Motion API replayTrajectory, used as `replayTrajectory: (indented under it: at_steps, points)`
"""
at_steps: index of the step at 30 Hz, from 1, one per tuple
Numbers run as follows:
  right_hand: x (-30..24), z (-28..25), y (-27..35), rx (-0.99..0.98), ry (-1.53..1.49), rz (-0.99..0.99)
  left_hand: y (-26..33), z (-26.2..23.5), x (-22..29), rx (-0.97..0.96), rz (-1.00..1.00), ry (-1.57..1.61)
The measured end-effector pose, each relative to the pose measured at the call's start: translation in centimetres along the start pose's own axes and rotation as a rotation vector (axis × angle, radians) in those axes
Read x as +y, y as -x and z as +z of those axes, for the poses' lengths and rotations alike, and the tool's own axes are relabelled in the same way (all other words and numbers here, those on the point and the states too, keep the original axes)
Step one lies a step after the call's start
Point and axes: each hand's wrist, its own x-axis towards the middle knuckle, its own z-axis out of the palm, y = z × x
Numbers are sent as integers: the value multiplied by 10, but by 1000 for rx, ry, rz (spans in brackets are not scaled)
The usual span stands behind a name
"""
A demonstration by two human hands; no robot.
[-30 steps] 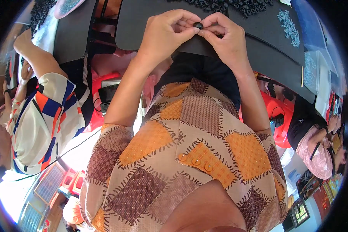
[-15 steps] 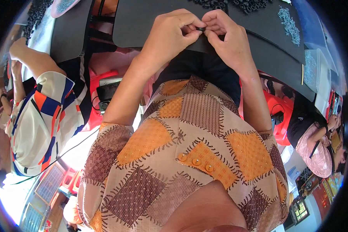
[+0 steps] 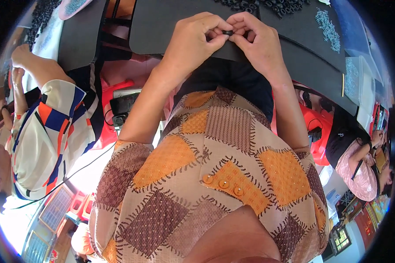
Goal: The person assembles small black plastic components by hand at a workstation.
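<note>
Over the near edge of the dark table, my two hands meet at the fingertips. My left hand pinches a small round black piece, probably a ring like those heaped farther back. My right hand is closed too, its thumb and fingers pressed to the piece's other side. Fingers cover most of the piece, so its exact shape and anything fitted in it are hidden. Just beyond my hands lies a heap of black rings. To the right is a scatter of tiny pale-blue pieces.
A clear plastic tub of pale-blue pieces stands at the table's right edge. On the left, a co-worker sits close, near a pink tray and more black pieces. Another person is on the right.
My hands stay nearly in place. My right fingers have shifted slightly around the small black piece, and a little more of it shows.
</note>
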Motion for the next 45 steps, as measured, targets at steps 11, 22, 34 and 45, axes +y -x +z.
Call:
replayTrajectory:
  at_steps: [11, 22, 34, 45]
  points:
    - [-1, -2, 4, 46, -118, -34, -3, -6, 2, -7, 3, -63]
    - [7, -2, -1, 18, -202, 20, -4, 0, -5, 85, 176, -327]
    - [2, 3, -30, -207, -1096, -122, -5, 6, -12, 133, 113, -310]
    - [-49, -40, -32, -140, -794, -542, 2, 2, -11, 154, 110, -344]
